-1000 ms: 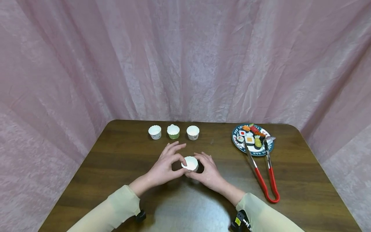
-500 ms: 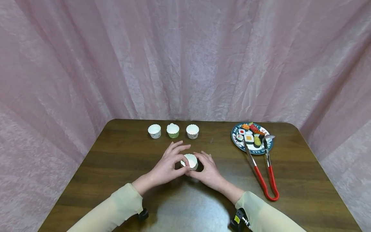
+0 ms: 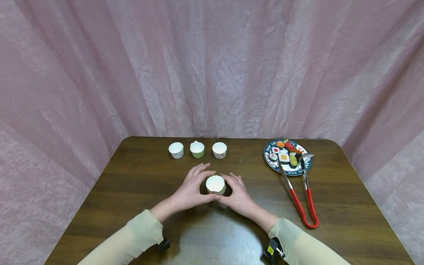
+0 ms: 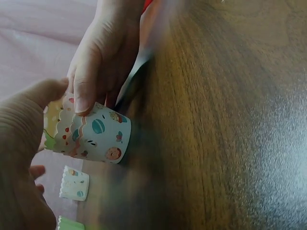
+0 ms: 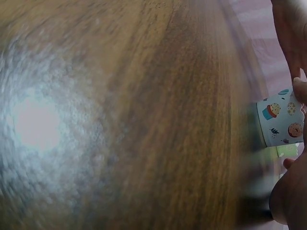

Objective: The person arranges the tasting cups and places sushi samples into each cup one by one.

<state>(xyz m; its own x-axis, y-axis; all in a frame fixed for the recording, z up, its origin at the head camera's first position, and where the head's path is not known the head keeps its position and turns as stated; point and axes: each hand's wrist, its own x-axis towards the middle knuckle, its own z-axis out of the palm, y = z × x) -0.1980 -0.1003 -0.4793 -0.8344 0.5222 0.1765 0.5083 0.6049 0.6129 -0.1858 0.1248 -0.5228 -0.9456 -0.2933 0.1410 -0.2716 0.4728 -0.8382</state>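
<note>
Between both hands stands a nested stack of paper baking cups near the middle of the table. In the left wrist view, several scalloped rims show, and the outer cup is pale with printed sweets. My left hand curves round the stack's left side, its thumb by the upper rims. From the right, my right hand holds the stack, its thumb on the near side and index finger at the far right edge. The right wrist view shows the printed cup wall; most fingertips are hidden there.
Three more baking cups stand in a row at the back: a pale one, a green one and another pale one. At right, red-handled tongs lean on a blue-rimmed plate of sushi pieces.
My left index finger has moved off the top cup's near rim to its far left side, uncovering the white opening. The right hand stays about where it was.
</note>
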